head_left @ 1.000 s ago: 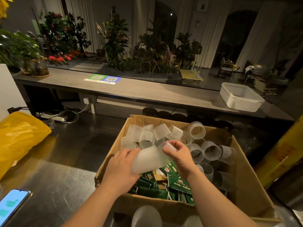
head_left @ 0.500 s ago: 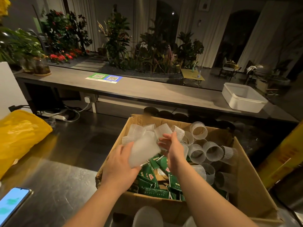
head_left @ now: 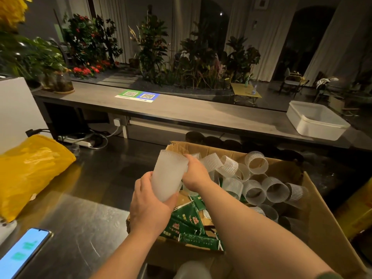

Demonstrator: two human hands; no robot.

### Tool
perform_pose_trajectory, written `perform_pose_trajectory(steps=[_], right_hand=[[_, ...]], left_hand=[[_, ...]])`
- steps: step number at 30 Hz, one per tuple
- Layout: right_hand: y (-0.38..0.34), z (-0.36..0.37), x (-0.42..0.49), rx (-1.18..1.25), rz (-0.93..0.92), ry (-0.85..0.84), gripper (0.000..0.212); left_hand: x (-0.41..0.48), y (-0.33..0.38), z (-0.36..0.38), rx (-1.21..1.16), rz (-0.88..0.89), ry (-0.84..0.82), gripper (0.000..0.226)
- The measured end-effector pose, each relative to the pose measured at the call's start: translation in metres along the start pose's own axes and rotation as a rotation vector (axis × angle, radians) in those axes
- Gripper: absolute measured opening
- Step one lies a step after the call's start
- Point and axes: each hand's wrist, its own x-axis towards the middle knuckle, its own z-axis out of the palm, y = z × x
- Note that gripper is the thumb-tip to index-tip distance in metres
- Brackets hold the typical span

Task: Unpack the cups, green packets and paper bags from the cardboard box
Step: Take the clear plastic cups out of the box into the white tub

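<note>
Both hands are on 1 frosted ribbed cup – it's up out of the pile, held above the near-left part of the cardboard box, wide mouth up and tilted a little. The left hand has its grip clamped round the cup's narrow lower end, fingers wrapped under it. The right hand meets the cup higher up, its grip closed on the side just below the rim, forearm reaching across the box.

Inside the box, more ribbed cups lie tumbled on their sides along the far and right part, many touching one another. The green packets are heaped in the near-left part, right under the hands.

The box sits on a shiny metal tabletop. To the left – a yellow plastic bag, and a lit phone at the near edge. Well beyond, a white tub rests on the long grey counter.
</note>
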Motion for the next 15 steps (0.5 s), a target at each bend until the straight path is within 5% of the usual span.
perform_pose_trajectory(steps=[3,6,11,15], right_hand=[[0.004,0.003,-0.003,-0.033,-0.021,0.122,0.023],[0.017,-0.010,-0.012,0.298,0.015,0.149,0.013],[0.033,-0.060,-0.037,0.724,0.066,0.257,0.023],[0.037,-0.088,-0.054,0.723,-0.058,0.134,0.036]], left_hand=[[0.001,0.000,0.001,0.036,-0.002,-0.027,0.082],[0.001,0.000,0.002,0.055,0.025,-0.068,0.082],[0.002,0.002,0.004,0.156,0.114,-0.179,0.082],[0.002,0.004,0.003,0.178,0.171,-0.221,0.079]])
